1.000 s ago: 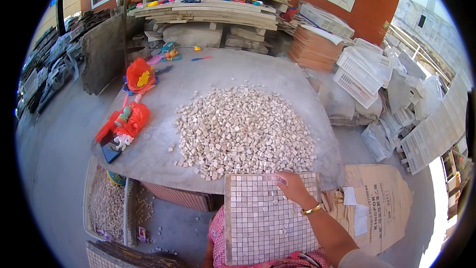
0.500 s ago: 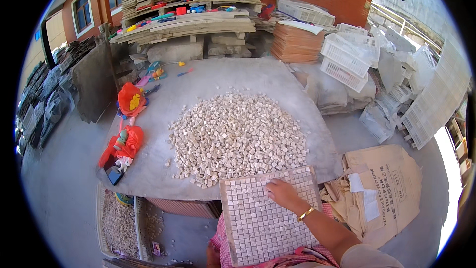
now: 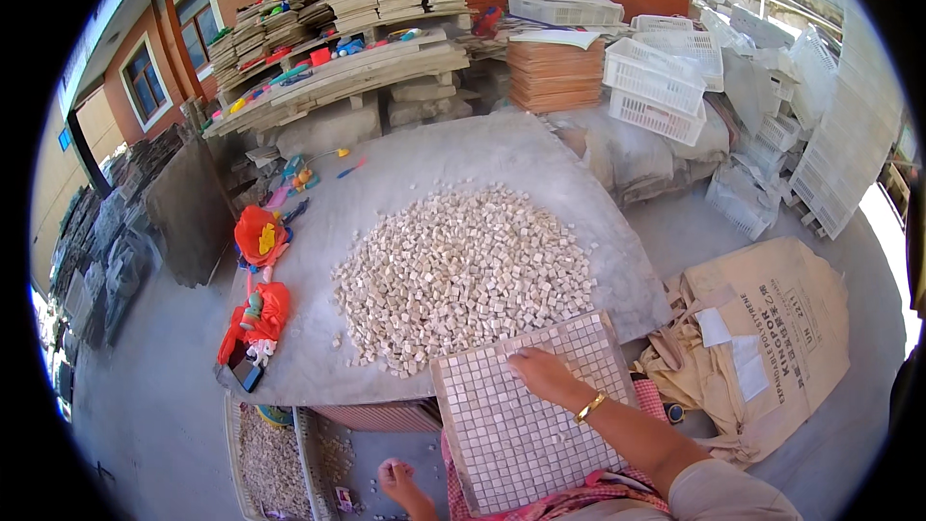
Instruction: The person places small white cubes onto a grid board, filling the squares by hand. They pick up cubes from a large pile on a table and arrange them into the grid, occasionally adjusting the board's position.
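Quantities: one framed tray, one heap of stone cubes, two hands, two red bags and one dark phone. The cubes in the heap are too numerous to count. The tray carries square tiles in a grid.

Tray position: tilted in view, at the near edge of the grey table, just below the heap. A pale loose piece lies on top of the tiles in the lower part.

Right hand: fingers bunched together, pointing to the left, tips at the tiles in the upper part of the tray. Whether a piece is pinched beneath the fingertips cannot be told. A gold bracelet encircles the wrist.

Left hand: to the left of the tray, apart from it, fingers curled. Its contents, if any, cannot be told.

Obstruction: the right hand and forearm cover part of the tiles.

Surroundings: the upper red bag and lower red bag lie along the table's left side, with the phone just below the lower one. A white basket containing small pieces stands at lower left. A brown sack lies to the right of the tray.
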`<state>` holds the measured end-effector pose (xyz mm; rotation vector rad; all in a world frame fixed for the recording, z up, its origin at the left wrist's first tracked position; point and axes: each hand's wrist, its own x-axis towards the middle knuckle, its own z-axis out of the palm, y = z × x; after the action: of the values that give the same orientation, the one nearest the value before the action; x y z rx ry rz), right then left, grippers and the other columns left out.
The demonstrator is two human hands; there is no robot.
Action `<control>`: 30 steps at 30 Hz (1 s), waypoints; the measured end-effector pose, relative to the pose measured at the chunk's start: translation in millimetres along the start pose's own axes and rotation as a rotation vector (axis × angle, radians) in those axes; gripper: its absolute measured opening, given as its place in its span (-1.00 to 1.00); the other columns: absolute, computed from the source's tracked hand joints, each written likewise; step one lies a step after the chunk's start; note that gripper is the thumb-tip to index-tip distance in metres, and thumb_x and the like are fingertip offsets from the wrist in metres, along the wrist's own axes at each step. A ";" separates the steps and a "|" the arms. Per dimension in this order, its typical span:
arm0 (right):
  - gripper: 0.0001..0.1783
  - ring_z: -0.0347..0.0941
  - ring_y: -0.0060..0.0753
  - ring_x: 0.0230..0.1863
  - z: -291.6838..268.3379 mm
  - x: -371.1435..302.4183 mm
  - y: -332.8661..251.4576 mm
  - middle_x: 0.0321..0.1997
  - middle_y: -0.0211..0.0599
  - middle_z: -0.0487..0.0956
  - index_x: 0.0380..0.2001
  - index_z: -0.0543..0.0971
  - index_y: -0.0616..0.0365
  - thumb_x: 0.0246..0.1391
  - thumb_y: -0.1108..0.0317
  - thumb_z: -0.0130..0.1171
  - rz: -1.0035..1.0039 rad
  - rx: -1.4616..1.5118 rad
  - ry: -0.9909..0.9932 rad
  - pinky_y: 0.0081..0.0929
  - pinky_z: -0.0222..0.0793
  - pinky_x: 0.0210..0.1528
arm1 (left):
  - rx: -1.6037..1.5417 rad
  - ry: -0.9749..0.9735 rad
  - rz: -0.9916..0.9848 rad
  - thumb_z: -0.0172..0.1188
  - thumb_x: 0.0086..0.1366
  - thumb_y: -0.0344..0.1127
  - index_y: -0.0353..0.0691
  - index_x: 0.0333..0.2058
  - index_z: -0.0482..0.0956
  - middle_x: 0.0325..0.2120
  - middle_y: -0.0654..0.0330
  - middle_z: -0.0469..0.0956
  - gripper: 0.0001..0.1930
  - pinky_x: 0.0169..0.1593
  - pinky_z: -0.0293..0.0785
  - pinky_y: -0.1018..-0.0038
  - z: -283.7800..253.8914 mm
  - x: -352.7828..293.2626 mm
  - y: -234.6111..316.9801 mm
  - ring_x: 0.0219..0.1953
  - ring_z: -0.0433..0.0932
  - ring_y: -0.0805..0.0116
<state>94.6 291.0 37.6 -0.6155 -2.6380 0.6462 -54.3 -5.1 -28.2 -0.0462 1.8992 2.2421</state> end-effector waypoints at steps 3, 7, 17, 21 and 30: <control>-0.80 0.42 -0.05 -0.19 -9.5 3.9 -7.7 -0.31 -0.12 0.49 -0.28 0.49 0.19 -0.05 0.47 0.07 -0.065 0.025 0.009 -0.20 0.37 -0.17 | 0.174 -0.123 0.191 0.04 0.24 -0.40 -0.26 -0.39 0.41 -0.54 0.32 0.35 -0.93 -0.40 0.30 0.58 25.6 -20.0 19.4 -0.52 0.33 0.50; -0.80 0.44 -0.03 -0.25 -19.2 -2.0 -10.8 -0.38 -0.13 0.50 -0.27 0.49 0.18 -0.04 0.45 0.06 -0.013 0.089 -0.054 -0.20 0.37 -0.19 | 0.538 -0.529 0.524 0.08 0.14 -0.49 -0.36 -0.36 0.47 -0.48 0.15 0.47 -0.91 -0.33 0.38 0.40 80.9 -61.9 46.8 -0.45 0.44 0.25; -0.85 0.45 -0.21 -0.24 -8.4 -8.5 -10.1 -0.39 -0.27 0.50 -0.40 0.51 0.08 -0.14 0.43 0.05 -0.185 -0.158 0.014 -0.28 0.37 -0.17 | 1.324 -0.887 0.818 0.18 0.12 -0.10 -0.26 0.20 0.23 0.27 0.12 0.11 -0.30 0.24 -0.11 -0.18 136.2 -91.0 25.1 0.33 0.00 0.00; -0.91 0.45 -0.21 -0.27 -8.0 -4.4 0.0 -0.44 -0.27 0.48 -0.52 0.49 0.11 -0.05 0.38 0.02 -0.184 -0.083 0.003 -0.29 0.37 -0.24 | 1.316 -0.903 0.853 0.20 0.10 -0.09 -0.25 0.20 0.23 0.26 0.14 0.13 -0.29 0.25 -0.10 -0.17 138.2 -92.7 25.1 0.32 0.02 0.05; -0.88 0.44 -0.16 -0.28 -25.4 -29.5 -2.3 -0.46 -0.26 0.48 -0.52 0.52 0.08 0.00 0.33 0.03 -0.024 -0.004 0.078 -0.23 0.37 -0.24 | 1.243 -0.925 0.914 0.19 0.10 -0.20 -0.26 0.12 0.33 0.19 0.07 0.25 -0.40 0.24 0.06 -0.06 142.8 -81.0 32.8 0.25 0.18 0.05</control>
<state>129.6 283.6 53.0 -0.5973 -2.5706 0.5977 34.4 118.9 40.8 1.8712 2.3954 0.5273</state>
